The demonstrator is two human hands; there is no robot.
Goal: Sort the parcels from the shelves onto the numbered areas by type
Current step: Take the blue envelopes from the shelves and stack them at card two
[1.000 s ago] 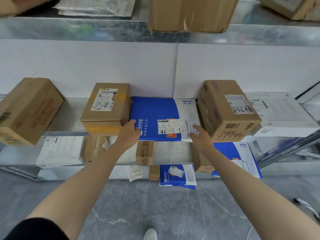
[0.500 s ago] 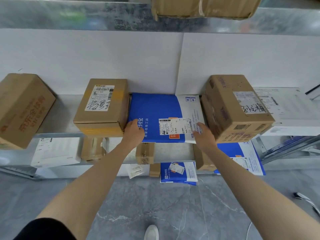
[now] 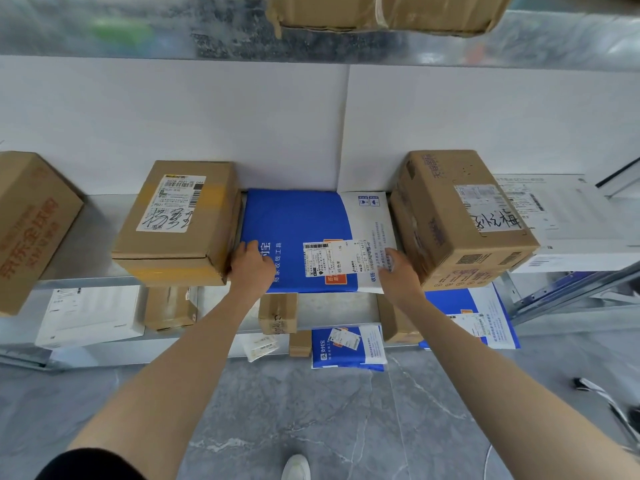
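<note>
A flat blue-and-white parcel [image 3: 298, 230] with a shipping label lies on the middle shelf [image 3: 86, 244], wedged between two cardboard boxes. My left hand [image 3: 251, 268] grips its front left corner, fingers curled over the top, right beside the labelled box [image 3: 180, 220]. My right hand [image 3: 398, 275] grips the front right corner next to the taller box [image 3: 460, 216]. The parcel still lies flat on the shelf. My thumbs are hidden under the hands.
Another brown box [image 3: 31, 226] sits far left and a flat white box [image 3: 568, 220] far right. A carton [image 3: 384, 12] overhangs the shelf above. Lower shelves hold a white parcel [image 3: 90, 315], small brown boxes [image 3: 277, 313] and blue parcels [image 3: 346, 348]. Below is grey floor [image 3: 311, 410].
Both hands have closed in on the parcel's front corners and the camera has leaned closer. The parcel itself has not visibly shifted.
</note>
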